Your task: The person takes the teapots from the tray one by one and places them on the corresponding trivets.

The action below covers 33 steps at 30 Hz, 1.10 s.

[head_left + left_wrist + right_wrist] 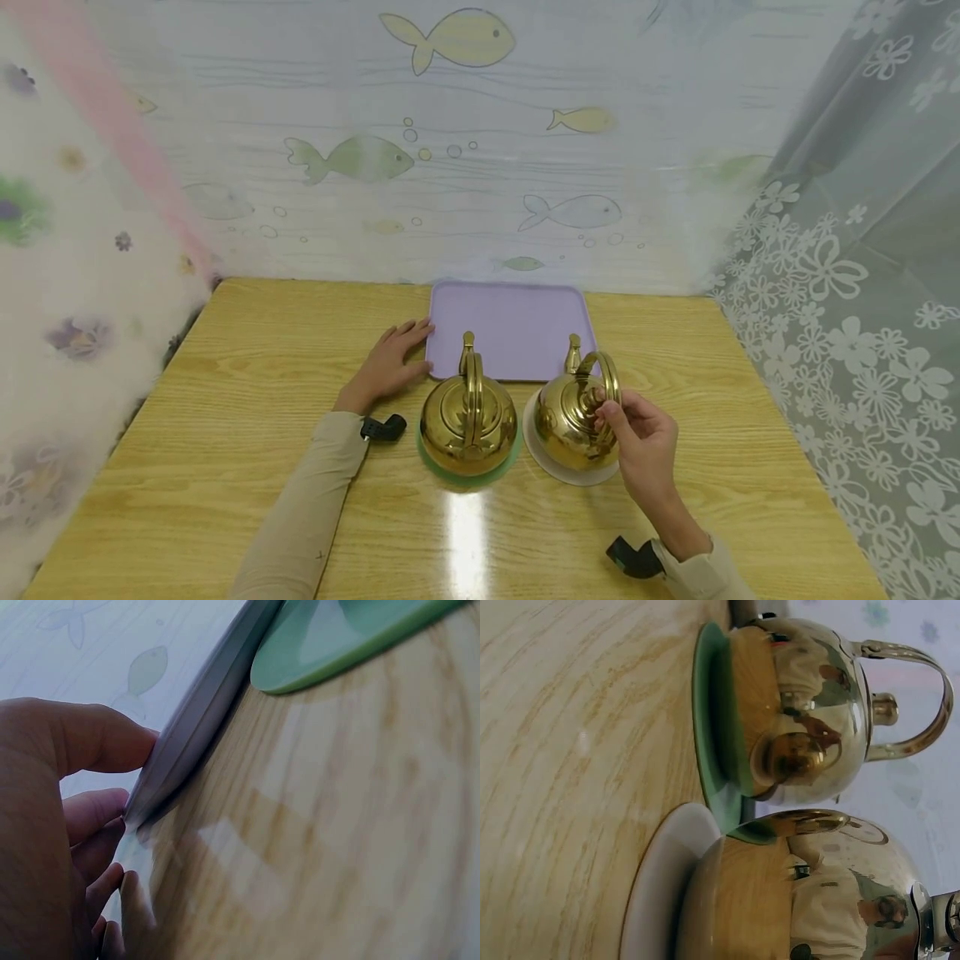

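Two shiny brass kettles stand side by side with spouts facing away. The left kettle (468, 421) sits on a round green mat (707, 720); the right kettle (573, 425) is over a round white mat (664, 862). My right hand (647, 446) grips the near part of the right kettle's arched handle (611, 373), close to the lid knob; that hand is outside the right wrist view. Behind the kettles lies a flat lilac tray (506, 325). My left hand (390, 362) rests with spread, extended fingers, its thumb and fingertips touching the tray's left rim (184, 742).
All this stands on a wood-grain table (225, 400). A fish-printed sheet (450, 167) hangs along the back edge, and a white-flowered sheer curtain (847, 333) hangs at the right. Both wrists wear black camera mounts. The two mats lie close together.
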Tool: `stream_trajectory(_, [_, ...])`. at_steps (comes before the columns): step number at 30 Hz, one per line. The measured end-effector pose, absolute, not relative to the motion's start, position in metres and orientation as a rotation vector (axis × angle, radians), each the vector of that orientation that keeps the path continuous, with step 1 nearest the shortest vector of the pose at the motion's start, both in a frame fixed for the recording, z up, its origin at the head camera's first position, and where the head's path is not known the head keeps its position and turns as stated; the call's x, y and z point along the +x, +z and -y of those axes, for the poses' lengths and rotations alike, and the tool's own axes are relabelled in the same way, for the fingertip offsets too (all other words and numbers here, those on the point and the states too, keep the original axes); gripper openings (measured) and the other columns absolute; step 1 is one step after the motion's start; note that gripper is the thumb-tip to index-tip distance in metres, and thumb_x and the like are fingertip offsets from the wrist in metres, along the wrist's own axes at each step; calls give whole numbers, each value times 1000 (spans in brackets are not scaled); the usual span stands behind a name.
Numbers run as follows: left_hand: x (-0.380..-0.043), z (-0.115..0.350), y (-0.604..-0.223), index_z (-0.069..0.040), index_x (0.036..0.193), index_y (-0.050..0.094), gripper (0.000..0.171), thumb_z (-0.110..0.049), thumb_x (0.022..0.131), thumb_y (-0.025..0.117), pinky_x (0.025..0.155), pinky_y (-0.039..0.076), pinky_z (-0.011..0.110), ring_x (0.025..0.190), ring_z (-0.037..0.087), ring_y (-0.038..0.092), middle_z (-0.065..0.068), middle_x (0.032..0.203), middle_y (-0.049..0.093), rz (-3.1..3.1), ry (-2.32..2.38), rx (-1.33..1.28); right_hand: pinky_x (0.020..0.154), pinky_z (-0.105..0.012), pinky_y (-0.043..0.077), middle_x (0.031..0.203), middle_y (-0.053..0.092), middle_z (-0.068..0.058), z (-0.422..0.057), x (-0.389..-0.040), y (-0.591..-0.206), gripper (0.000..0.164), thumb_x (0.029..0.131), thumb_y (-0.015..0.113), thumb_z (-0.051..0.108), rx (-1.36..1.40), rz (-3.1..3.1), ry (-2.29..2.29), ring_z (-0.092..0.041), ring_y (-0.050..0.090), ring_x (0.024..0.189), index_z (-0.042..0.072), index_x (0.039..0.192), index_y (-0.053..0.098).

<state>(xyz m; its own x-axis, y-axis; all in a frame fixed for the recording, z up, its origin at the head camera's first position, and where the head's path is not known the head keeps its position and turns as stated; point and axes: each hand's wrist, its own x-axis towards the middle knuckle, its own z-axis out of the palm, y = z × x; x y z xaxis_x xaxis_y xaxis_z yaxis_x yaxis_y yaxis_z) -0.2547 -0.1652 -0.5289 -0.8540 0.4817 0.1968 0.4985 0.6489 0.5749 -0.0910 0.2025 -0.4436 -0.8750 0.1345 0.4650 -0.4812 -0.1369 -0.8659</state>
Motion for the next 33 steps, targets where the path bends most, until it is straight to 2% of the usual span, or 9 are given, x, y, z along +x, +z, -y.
stream_trajectory(5, [-255,166,-529,-3,154,43,72,-35,93,62,126,10,59,151,44,26,15,163,35,2823,-990,-844,67,-19,57,84,73,0,-204,-89,-446,13,96,54,-15,398,1747,2047,-8,67,72,-24,98,63])
stream_trajectory(17, [-255,166,-529,-2,154,43,71,-33,93,62,125,12,60,150,45,27,16,162,37,2811,-997,-843,67,-18,57,88,75,-2,-207,-90,-451,18,97,56,-12,483,1720,2019,-7,67,75,-30,97,57])
stream_trajectory(25, [-253,166,-527,-3,154,42,71,-31,93,63,126,11,59,151,44,27,15,163,36,2823,-997,-833,66,-19,57,97,76,-2,-208,-90,-455,19,98,60,-4,474,1752,2017,-6,67,74,-21,91,62])
stream_trajectory(30, [-254,166,-525,-3,154,43,71,-31,93,64,126,11,58,151,43,27,15,163,36,2828,-1000,-829,65,-20,58,93,75,-3,-208,-90,-455,19,97,58,-9,478,1737,2038,-8,67,72,-27,95,57])
stream_trajectory(33, [-254,165,-526,-2,154,43,71,-31,93,64,126,11,58,151,44,27,15,162,36,2820,-1011,-841,64,-20,58,93,76,-5,-209,-89,-455,13,96,57,-12,464,1725,2048,-8,66,71,-23,93,60])
